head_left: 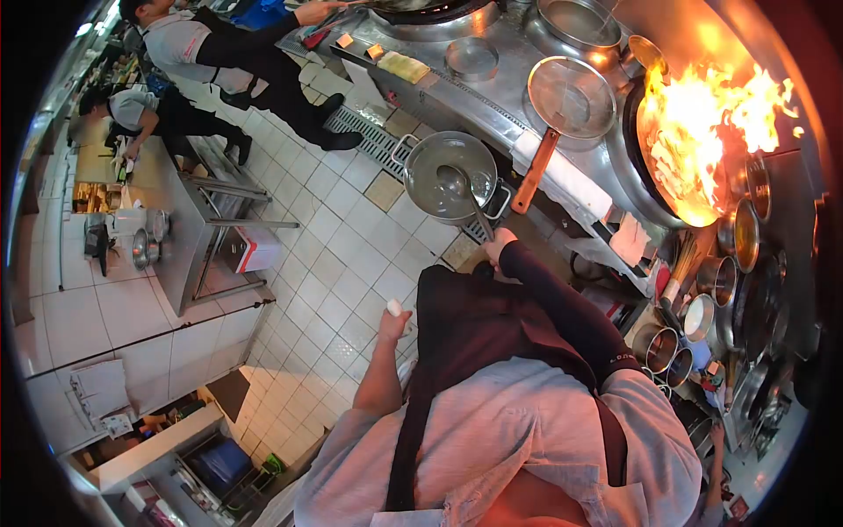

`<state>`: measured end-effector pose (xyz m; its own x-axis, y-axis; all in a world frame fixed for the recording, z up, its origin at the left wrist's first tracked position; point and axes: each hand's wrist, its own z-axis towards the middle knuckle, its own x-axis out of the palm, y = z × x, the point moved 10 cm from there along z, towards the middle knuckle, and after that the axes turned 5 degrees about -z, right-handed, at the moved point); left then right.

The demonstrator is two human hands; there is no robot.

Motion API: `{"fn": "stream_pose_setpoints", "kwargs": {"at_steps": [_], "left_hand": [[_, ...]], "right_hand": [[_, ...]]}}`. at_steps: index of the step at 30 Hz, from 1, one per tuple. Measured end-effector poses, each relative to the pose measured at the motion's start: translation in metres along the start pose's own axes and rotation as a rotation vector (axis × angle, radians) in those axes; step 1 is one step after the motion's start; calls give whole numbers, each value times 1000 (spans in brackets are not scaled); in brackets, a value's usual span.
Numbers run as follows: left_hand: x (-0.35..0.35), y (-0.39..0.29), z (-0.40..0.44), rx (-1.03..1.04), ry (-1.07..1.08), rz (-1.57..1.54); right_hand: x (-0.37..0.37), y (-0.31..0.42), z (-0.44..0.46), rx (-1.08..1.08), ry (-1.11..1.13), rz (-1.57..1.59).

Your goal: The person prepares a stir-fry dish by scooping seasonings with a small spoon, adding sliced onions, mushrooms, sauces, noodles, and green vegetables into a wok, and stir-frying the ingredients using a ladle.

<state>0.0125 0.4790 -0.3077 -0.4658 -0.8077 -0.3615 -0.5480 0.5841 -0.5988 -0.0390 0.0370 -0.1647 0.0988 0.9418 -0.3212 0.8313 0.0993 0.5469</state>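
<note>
My right hand [500,247] is closed around the handle of a ladle [475,208]. The ladle's bowl rests inside a two-handled metal pot [420,198] that stands beside the stove front. Down at my left side, my left hand [392,325] is closed on a small white rounded thing [394,307], whose kind I cannot make out. Tall flames rise from a wok [630,145] on the range to the right. Near it, a round strainer [572,95] with a wooden handle lies with that handle pointing toward me.
Metal pans [722,279] and bowls crowd the right side. A white cloth [575,189] lies along the stove edge. One co-worker [255,75] stands at another wok; a second co-worker [140,114] bends over a counter. A steel table [189,228] stands left, on the tiled floor [338,272].
</note>
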Motion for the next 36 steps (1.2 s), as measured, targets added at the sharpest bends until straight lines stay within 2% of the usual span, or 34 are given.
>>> {"fn": "stream_pose_setpoints", "kwargs": {"at_steps": [4, 6, 10, 12, 16, 19, 21, 22, 24, 27, 28, 30, 33, 35, 36], "left_hand": [[0, 31, -30, -130, 79, 124], [2, 39, -41, -190, 122, 177], [8, 59, -15, -61, 154, 403], [15, 40, -9, -74, 177, 389], [30, -31, 0, -22, 169, 361], [37, -79, 16, 53, 26, 220], [54, -107, 28, 75, 162, 181], [70, -121, 32, 84, 251, 174], [88, -134, 42, 86, 269, 39], [109, -155, 32, 116, 282, 38], [116, -155, 30, 110, 300, 56], [132, -154, 24, 95, 322, 84], [154, -142, 4, 33, 364, 139], [166, -143, -14, 95, 359, 260], [173, -144, -26, 112, 373, 298]], "right_hand": [[10, -15, 7, 40, 74, 360], [6, -6, -18, 20, 108, 575], [-9, 10, -79, 33, 262, 888], [-17, 13, -97, -16, 397, 1061], [-50, 14, -146, -80, 483, 1235], [-75, 4, -182, -169, 703, 1602], [-100, -13, -206, -257, 673, 1692], [-115, -22, -220, -313, 631, 1706], [-147, -44, -244, -419, 495, 1696], [-204, -81, -272, -499, 199, 1608], [-222, -92, -277, -505, 128, 1590], [-267, -121, -282, -405, -194, 1395], [-340, -176, -254, -268, -578, 974], [-393, -194, -256, -101, -875, 423], [-411, -192, -274, -115, -1040, 217]]}}
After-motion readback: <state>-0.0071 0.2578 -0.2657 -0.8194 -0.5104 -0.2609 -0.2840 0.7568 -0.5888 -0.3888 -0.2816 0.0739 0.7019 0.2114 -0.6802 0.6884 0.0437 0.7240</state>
